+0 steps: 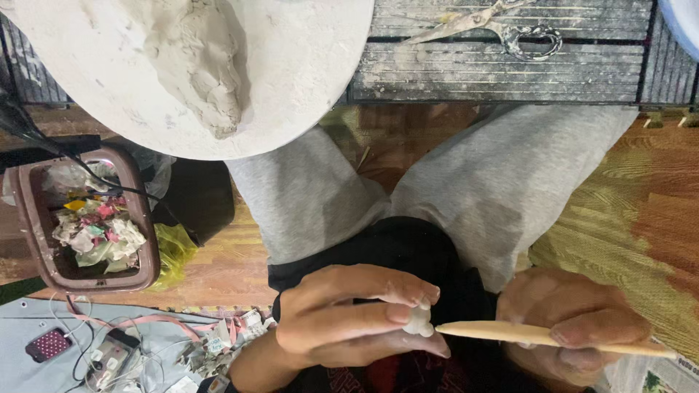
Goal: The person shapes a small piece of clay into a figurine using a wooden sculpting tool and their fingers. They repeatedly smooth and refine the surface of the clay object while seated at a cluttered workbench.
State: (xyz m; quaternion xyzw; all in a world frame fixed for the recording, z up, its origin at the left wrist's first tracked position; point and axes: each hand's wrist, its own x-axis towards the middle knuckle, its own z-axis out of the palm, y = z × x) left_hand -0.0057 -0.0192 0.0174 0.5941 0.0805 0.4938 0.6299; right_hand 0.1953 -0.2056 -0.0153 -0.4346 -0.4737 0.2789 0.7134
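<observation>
Left hand: the left hand [349, 316] is curled shut around a small white clay piece [419, 322], pinched between thumb and fingertips at the right end of the hand.
Right hand: the right hand [575, 327] is closed on a wooden stick [539, 335], thumb pressed along its top.
Stick: pale and tapered, lying nearly level; its pointed tip touches the clay piece, and its far end reaches past the right hand toward the right edge.
Clay piece: held low in the view, over the person's lap, between the two hands; its shape is too small to make out.
Lap: grey trousers [473, 182] with knees spread, and a black garment [408, 255] just above the hands.
Board: a round white board [306, 73] at upper left carries a lump of grey clay [200, 62].
Tabletop: a dusty, dark slatted tabletop [510, 73] at the top holds scissors [502, 25], well apart from the hands.
Bin: a brown bin [138, 218] at left holds crumpled paper scraps [98, 229].
Floor: wooden floor [218, 269] with a yellow-green mat [626, 240] at right.
Lower left: a grey surface [29, 364] with cables and small devices, near the left forearm.
</observation>
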